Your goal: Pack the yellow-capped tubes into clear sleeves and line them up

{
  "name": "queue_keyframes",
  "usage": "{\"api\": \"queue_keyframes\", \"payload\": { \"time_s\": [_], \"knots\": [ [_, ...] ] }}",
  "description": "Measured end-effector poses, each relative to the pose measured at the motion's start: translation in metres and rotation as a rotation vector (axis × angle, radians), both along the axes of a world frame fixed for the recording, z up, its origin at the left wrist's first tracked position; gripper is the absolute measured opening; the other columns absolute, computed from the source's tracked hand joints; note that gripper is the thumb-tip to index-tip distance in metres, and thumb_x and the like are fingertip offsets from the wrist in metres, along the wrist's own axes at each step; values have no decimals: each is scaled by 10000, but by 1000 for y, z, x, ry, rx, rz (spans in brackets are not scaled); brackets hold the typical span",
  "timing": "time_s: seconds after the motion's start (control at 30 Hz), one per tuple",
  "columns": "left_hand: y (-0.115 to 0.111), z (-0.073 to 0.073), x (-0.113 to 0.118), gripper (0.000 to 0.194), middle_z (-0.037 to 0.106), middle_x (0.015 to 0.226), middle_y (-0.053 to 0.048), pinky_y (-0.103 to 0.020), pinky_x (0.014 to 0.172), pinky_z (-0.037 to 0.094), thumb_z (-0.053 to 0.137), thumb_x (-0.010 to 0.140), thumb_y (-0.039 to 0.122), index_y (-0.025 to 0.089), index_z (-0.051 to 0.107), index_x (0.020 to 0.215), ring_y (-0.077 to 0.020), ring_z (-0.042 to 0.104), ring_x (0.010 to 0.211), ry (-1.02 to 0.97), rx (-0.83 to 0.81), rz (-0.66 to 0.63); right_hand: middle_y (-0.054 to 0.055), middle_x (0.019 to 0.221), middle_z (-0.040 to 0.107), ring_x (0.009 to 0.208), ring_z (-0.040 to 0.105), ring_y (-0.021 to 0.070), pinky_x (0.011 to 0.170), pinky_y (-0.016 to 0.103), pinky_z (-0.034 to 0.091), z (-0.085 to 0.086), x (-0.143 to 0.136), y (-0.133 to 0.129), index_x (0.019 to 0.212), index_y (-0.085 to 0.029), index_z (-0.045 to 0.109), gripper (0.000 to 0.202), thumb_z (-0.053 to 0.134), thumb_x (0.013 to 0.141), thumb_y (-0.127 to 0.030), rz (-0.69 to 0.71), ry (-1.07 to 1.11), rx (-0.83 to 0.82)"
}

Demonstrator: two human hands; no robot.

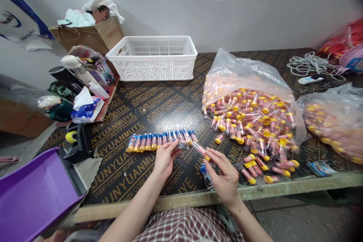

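Note:
My right hand (pixel 224 177) pinches a small clear tube (pixel 199 149) with red printing inside and a yellow cap at the finger end. Beside its other end, my left hand (pixel 166 159) has thumb and fingertips closed on a small piece of clear plastic (pixel 183 145), whose exact kind I cannot make out. A row of small tubes (pixel 149 141) with blue tops and yellow bottoms stretches behind my left hand. To the right, yellow-capped tubes (pixel 252 117) spill from a large clear bag (pixel 227 62). Partly behind my right hand lies a stack of blue printed cards (pixel 206 176).
At the back stands a white plastic basket (pixel 153 67). A tape dispenser (pixel 76 141), a tissue pack (pixel 87 110) and a purple dustpan (pixel 39 193) are on the left. On the right are another tube bag (pixel 334 117), blue cards (pixel 321 168) and a coiled white cable (pixel 307 64).

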State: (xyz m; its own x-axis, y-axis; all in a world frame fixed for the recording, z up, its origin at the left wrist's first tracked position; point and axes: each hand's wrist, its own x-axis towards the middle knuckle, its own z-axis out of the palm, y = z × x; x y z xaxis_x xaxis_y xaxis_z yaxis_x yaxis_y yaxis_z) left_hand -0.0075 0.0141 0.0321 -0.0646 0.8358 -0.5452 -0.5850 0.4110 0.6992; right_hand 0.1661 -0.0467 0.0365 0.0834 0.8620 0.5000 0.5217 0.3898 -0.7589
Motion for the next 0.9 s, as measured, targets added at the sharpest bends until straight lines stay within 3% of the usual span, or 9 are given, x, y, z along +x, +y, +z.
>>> {"api": "queue_keyframes", "payload": {
  "time_s": [0.3,0.43,0.53,0.63,0.73,0.9],
  "knots": [
    [-2,2,6,327,657,637,-12,-238,613,507,836,506,307,108,635,670,-108,603,590,7,79,-3,58,1156,610,1045,604,191,913,359,513,-3,-5,-1,1207,-306,584,433,519,837,-90,209,-37,-51],
    [-5,10,9,399,665,676,10,-228,602,502,840,515,249,142,616,826,-105,614,595,-7,104,-66,53,1073,598,993,605,169,865,324,524,-7,-3,2,1209,-321,572,448,448,858,-73,241,-36,-101],
    [-10,13,12,472,682,725,-13,-226,615,500,840,521,234,132,627,929,-105,620,608,-5,109,-183,55,1062,553,947,604,172,828,319,536,-9,-1,5,1289,-324,488,541,503,807,-78,232,-57,-122],
    [-16,13,15,412,688,772,-55,-233,638,499,833,535,242,85,666,877,-111,622,633,-11,115,-365,83,1282,434,1115,534,226,908,374,506,-8,1,10,1389,-313,331,752,552,711,-71,273,-63,-142],
    [-22,15,18,387,671,710,-44,-226,617,485,838,525,247,72,683,834,-103,602,602,-9,82,-478,79,1455,267,1253,429,261,994,414,452,-6,3,13,1423,-295,236,872,529,640,-47,403,6,-177],
    [-27,17,22,429,676,724,-58,-223,600,468,854,492,262,70,684,836,-114,605,618,-52,38,-521,77,1363,424,1228,469,243,1027,415,426,-11,7,15,1414,-266,249,886,495,597,-27,531,105,-210]
  ]
}}
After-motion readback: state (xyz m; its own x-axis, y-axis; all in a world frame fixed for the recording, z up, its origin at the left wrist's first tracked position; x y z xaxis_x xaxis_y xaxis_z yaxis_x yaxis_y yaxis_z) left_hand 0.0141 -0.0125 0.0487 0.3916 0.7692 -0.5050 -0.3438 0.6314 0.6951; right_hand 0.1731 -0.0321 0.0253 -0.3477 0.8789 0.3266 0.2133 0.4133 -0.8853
